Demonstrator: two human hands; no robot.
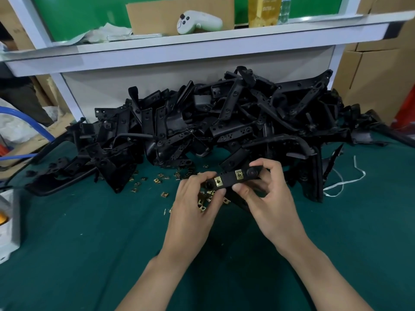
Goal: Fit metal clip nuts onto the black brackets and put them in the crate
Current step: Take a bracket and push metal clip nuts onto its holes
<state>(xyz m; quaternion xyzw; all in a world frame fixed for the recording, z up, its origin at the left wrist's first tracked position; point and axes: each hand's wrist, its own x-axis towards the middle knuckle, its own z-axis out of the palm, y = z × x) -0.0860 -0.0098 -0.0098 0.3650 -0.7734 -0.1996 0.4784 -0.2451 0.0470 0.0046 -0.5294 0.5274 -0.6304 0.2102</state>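
Head view shows our left hand (197, 198) pinching the left end of one black bracket (229, 179) and our right hand (269, 194) gripping its right end. The bracket spans between them, long axis left to right, rising slightly rightward. Two clip nuts (217, 181) sit on it (both look seated). Loose nuts (157, 181) lie nearest the left hand; no crate shows.

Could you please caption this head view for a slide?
A black bracket carrying two clip nuts, held by the left hand and right hand over loose nuts on the green mat.
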